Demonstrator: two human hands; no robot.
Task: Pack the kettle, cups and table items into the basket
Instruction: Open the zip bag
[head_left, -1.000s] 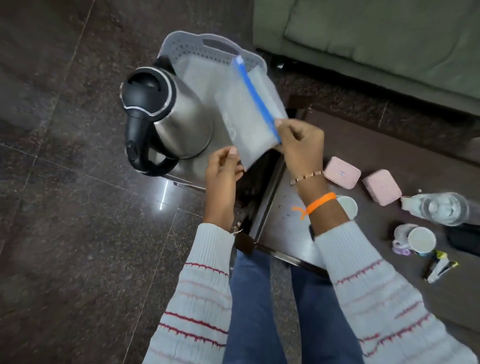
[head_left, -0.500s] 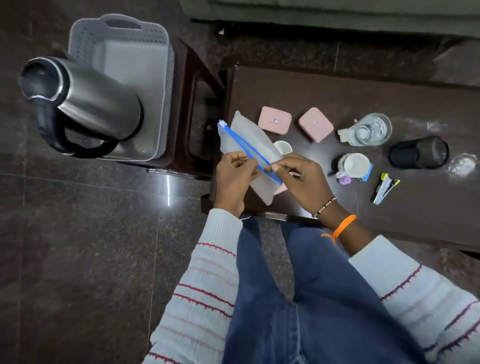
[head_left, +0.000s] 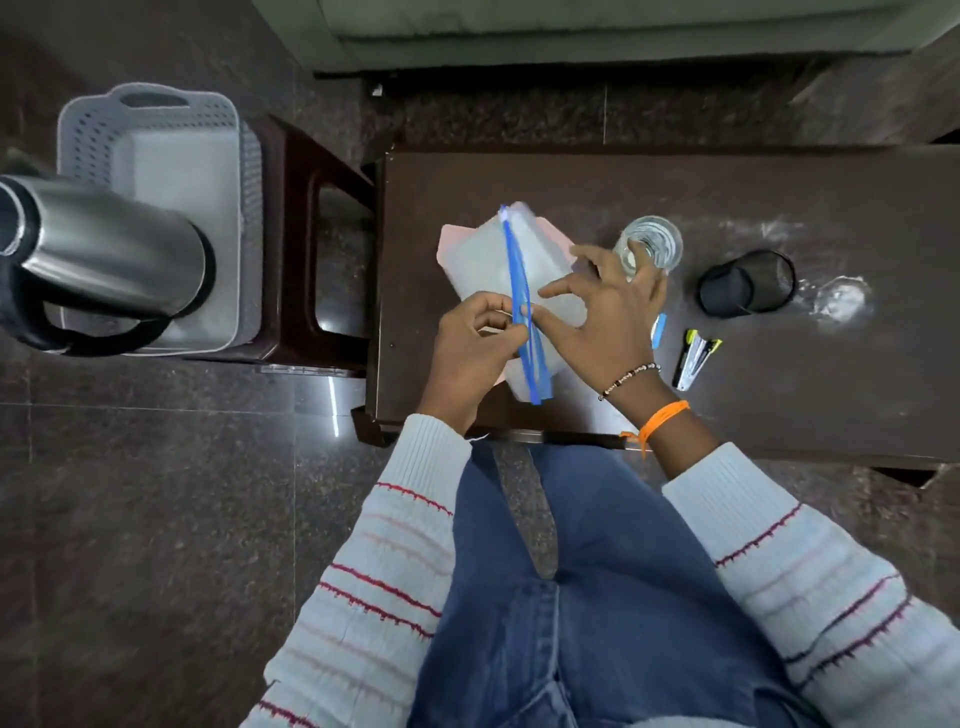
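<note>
Nearest the camera, both hands work over the near edge of the dark brown wooden table (head_left: 779, 405). The left hand (head_left: 470, 348) pinches the blue zip strip of a frosted clear plastic zip bag (head_left: 498, 260) between thumb and curled fingers. The right hand (head_left: 605, 317) pinches the same strip from the other side with thumb and forefinger, its remaining fingers spread loose above the bag. The bag is held tilted over the table; whether anything lies inside it cannot be told through the cloudy plastic. Pink shapes show past its far edges, too hidden to make out.

Just right of the right hand lie a small blue item (head_left: 658, 330) and a black-and-yellow stapler (head_left: 693, 358). Farther back stand a clear drinking glass (head_left: 652, 244), seemingly empty, partly covered by the right fingers, and a black mesh cup (head_left: 745, 283) lying on its side, nothing visible within.

To the left, on a dark red-brown stool (head_left: 311, 218), sits the grey perforated plastic basket (head_left: 156, 119). The stainless steel electric kettle with black handle (head_left: 104, 254) stands in its near end; the rest of the basket floor is bare.
</note>
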